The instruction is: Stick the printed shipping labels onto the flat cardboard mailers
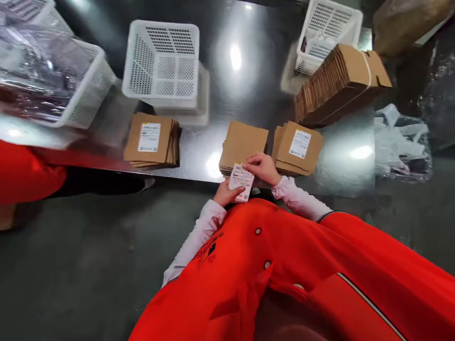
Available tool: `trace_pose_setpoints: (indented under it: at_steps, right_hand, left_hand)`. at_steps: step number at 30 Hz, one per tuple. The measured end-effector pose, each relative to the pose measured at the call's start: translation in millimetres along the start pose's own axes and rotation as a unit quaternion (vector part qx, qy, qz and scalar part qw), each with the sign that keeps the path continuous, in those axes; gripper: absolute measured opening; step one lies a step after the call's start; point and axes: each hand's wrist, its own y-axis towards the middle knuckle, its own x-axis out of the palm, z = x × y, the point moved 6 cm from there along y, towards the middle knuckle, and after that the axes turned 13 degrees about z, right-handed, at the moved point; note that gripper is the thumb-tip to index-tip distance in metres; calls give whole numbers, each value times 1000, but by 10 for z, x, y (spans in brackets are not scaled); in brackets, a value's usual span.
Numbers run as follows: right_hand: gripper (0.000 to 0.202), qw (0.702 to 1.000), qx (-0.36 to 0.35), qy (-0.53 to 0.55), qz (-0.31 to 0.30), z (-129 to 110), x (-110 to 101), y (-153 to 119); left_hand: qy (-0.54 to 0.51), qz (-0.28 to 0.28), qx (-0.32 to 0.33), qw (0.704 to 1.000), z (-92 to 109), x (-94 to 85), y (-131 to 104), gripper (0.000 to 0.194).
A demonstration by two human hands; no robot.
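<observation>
A stack of white printed labels point(240, 183) sits in my left hand point(226, 193), thumb across its face, just off the table's front edge. My right hand point(265, 168) has its fingertips pinched at the top right corner of the uppermost label. Right behind the labels lies a pile of plain brown cardboard mailers point(245, 139). Beside my right wrist is another pile of mailers point(309, 163), its top one bearing a white label point(300, 144). Farther left, a third pile of mailers point(164, 139) also carries a label point(149, 137) on top.
An empty white basket point(161, 97) stands behind the left pile. At far left, a white basket point(76, 111) holds plastic-wrapped goods. A strapped cardboard bundle point(337, 85) lies at right, before another basket point(305, 59). A plastic bag point(403, 147) hangs at right. Someone's red sleeve point(31, 173) shows left.
</observation>
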Motion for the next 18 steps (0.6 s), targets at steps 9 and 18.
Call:
trace_pose_setpoints:
  at_steps: [9,18]
  right_hand:
    - [20,984,57,-161,53,405,2,1174]
    - [42,965,58,-231,106,646,69,1268]
  left_hand:
    - [-11,-37,-83,996,-111,-115,122,69]
    - [-9,-57,-115,992,-98,-197,130,79]
